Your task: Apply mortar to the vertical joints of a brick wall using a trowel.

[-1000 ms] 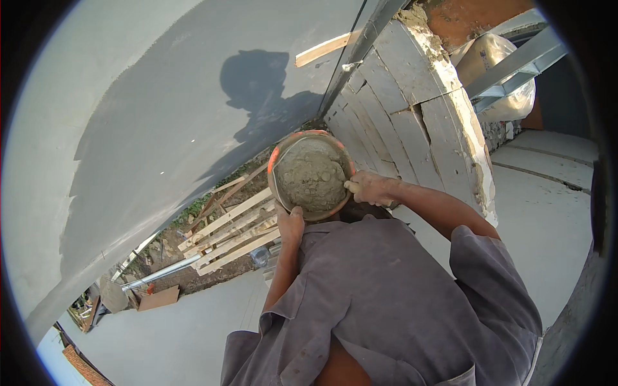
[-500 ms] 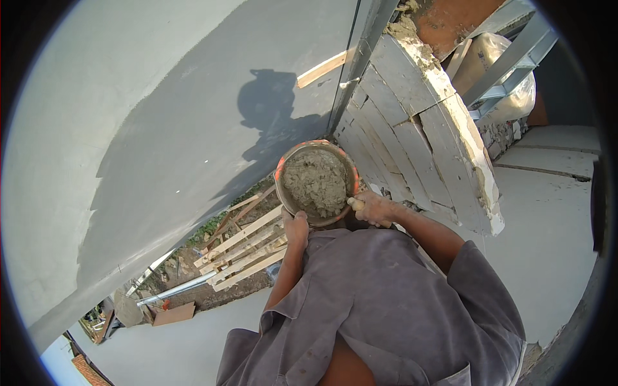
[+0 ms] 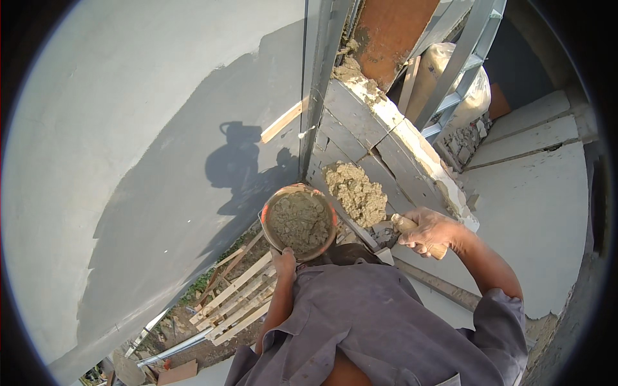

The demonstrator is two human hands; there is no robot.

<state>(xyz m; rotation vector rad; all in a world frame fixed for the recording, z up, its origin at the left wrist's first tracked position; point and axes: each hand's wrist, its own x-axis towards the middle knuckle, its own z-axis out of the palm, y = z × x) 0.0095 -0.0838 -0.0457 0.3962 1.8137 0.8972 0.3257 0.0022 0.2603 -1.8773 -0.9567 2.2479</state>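
Note:
My left hand grips the near rim of a round bucket with an orange band. Wet grey mortar lies inside the bucket. To the right, my right hand is wrapped around the wooden handle of a trowel. A thick heap of mortar covers the trowel's blade and hides it. The loaded trowel is held in the air, right of the bucket and in front of a low grey block wall.
A tall wall with a darker grey patch rises on the left, a wood strip against it. Wooden slats lie below left. A metal ladder and a plastic sack stand beyond the block wall's pale, rough edge.
My right hand has moved from the bucket's rim to the right, bringing up the trowel with a heap of mortar on it. My left hand still holds the bucket, which sits lower left in view.

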